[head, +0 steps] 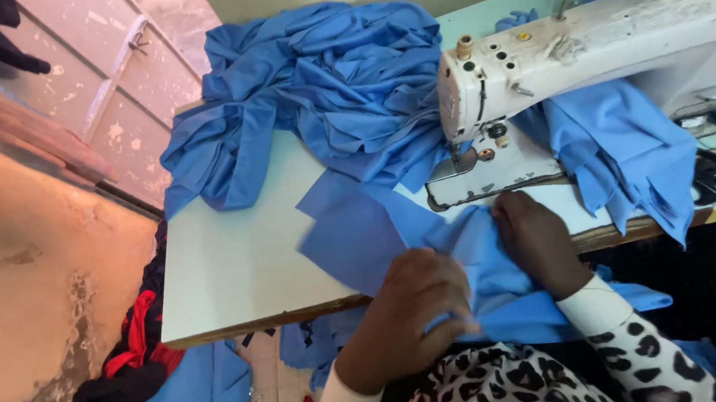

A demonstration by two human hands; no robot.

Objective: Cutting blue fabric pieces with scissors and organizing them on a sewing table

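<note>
Fingers (452,315) of the left hand (407,318) are curled tight, pinching a fold of the blue fabric piece (376,233) at the near edge of the bench (229,267), while the right hand (539,244) lies flat on the same cloth, fingers spread and pressing rather than gripping, just in front of the sewing machine (581,55). Looks like the piece isn't under the presser foot (459,166) yet, so this one reads as lined up but not stitched. Behind it sits a big heap of blue fabric (326,87), more hangs off the right side, and some lies on the floor below. Can't tell which of that is finished.
</note>
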